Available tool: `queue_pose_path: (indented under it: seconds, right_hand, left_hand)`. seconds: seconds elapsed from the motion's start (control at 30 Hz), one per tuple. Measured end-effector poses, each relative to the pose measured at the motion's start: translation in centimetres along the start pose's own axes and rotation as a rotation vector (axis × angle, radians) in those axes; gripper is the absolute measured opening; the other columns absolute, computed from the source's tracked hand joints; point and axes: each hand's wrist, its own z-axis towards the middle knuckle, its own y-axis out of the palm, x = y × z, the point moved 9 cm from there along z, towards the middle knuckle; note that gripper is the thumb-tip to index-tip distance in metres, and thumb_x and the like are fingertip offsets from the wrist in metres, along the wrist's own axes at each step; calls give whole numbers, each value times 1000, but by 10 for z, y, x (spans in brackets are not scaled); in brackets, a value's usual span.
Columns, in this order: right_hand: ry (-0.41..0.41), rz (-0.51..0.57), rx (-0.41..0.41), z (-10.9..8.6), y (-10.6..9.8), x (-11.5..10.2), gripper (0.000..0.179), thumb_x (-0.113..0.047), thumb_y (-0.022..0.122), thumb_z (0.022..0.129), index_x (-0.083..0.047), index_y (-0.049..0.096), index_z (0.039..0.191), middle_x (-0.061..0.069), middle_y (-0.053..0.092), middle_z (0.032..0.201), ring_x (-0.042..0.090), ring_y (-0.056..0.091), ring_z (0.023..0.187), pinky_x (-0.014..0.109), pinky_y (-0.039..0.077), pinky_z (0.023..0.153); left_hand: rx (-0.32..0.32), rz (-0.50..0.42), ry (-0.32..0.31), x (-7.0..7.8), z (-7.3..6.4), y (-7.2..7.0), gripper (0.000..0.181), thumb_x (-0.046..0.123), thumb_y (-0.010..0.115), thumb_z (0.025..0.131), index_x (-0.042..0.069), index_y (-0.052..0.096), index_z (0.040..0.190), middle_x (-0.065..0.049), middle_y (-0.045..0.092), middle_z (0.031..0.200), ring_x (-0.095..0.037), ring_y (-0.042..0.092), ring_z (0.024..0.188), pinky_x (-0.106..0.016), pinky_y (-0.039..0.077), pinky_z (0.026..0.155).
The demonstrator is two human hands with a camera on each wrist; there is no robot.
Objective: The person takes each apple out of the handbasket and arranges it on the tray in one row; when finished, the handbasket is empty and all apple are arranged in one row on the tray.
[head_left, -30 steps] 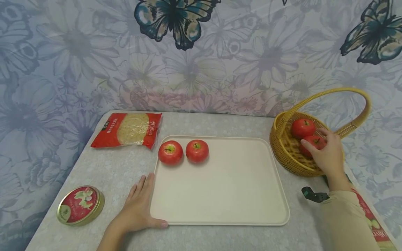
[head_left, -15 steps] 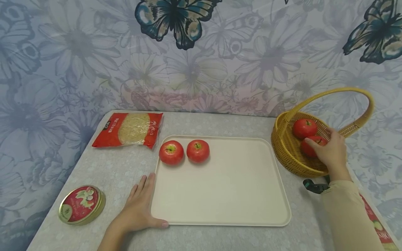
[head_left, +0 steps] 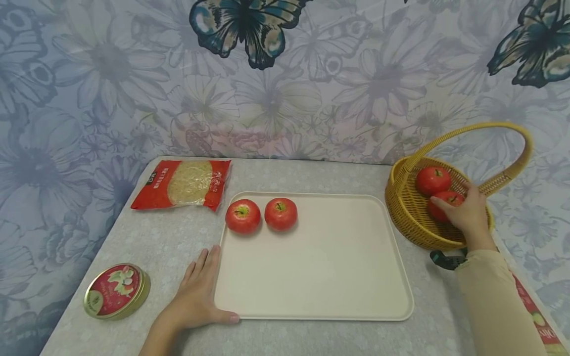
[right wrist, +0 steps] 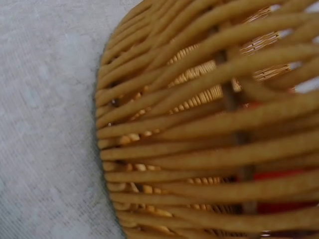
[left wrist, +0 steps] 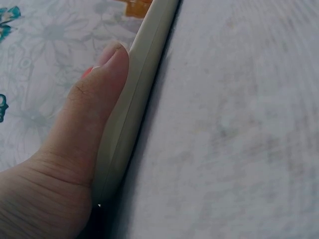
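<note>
My right hand [head_left: 473,213] reaches over the rim of a yellow wicker basket [head_left: 416,225] and grips a red apple [head_left: 441,206], thumb on its left and fingers curled at its far right side. A second red apple [head_left: 433,180] lies right behind it in the basket. In the right wrist view the basket's woven wall [right wrist: 199,129] hides the hand. My left hand [head_left: 196,296] rests at the near left corner of a cream tray [head_left: 320,267], its fingers along the left side and its thumb [left wrist: 94,99] on the front edge. Two apples, left [head_left: 242,216] and right [head_left: 280,214], sit at the tray's back left.
A red bag with a clear window [head_left: 182,183] lies at the table's back left. Nearer, on the left, is a round gold tin with a red lid [head_left: 117,290]. A dark object [head_left: 445,260] shows beside the right sleeve [head_left: 498,301], and a red printed package [head_left: 536,316] at the right edge.
My right hand and the basket have shifted slightly right, and the sleeve covers more of the red package. The left hand and tray look unchanged.
</note>
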Motion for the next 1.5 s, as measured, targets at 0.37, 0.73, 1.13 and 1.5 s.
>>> queue_pose_path:
  seconds: [0.37,0.73,1.13,1.5]
  right_hand:
    - [25,-48,-37,0,3,3,111,-63,58,89,15,10,152,44,17,151,61,26,137,70,31,108]
    - [-18,-83,-116,-4,11,-1,110,-58,65,87,19,14,147,44,34,138,57,41,122,66,40,97]
    - [-57,-70,-94,-6,12,-5,104,-53,67,88,13,15,149,41,37,137,56,42,121,64,41,94]
    - [-111,-69,54,-17,-6,-22,101,-54,68,86,6,20,152,38,41,139,55,44,123,70,39,95]
  left_hand:
    - [-3,8,-8,-1,1,0,158,82,80,45,5,3,160,-22,12,166,-47,5,152,-65,8,118]
    - [-9,-2,-13,-3,1,2,159,82,80,44,7,2,160,-20,10,166,-47,4,152,-65,7,118]
    - [-6,8,-13,-3,1,2,160,83,80,43,6,2,160,-21,10,166,-47,5,152,-65,7,118]
    - [-10,11,-17,-4,2,3,160,83,80,43,6,1,160,-21,10,166,-47,5,152,-65,7,118]
